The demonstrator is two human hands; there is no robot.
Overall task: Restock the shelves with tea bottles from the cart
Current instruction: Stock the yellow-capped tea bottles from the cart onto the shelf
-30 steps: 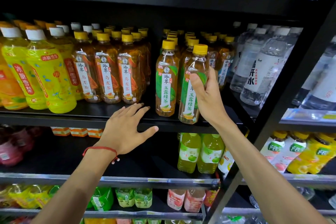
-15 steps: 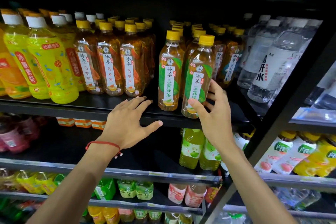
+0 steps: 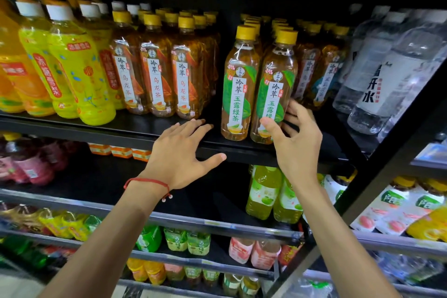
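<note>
Two green-label tea bottles with yellow caps stand upright side by side at the front of the black shelf [image 3: 135, 133]. They are the left bottle [image 3: 239, 84] and the right bottle [image 3: 275, 75], with more rows behind them. My right hand [image 3: 297, 143] is at the base of the right bottle with its fingers spread loosely; the thumb is in front of the label's lower end and the fingers are beside the bottle. My left hand [image 3: 179, 155] lies flat on the shelf's front edge with straight fingers, just left of the two bottles. No cart is in view.
Orange-label oolong tea bottles [image 3: 154, 75] fill the shelf to the left, with yellow drinks [image 3: 72, 68] beyond them. Water bottles [image 3: 377, 75] stand at the right behind a black slanted post [image 3: 387, 152]. Green apple drinks [image 3: 263, 191] sit on the shelf below.
My right hand let go of the right green tea bottle, slid down to its base and opened. The bottle now stands on the shelf. My left hand stayed on the shelf edge.
</note>
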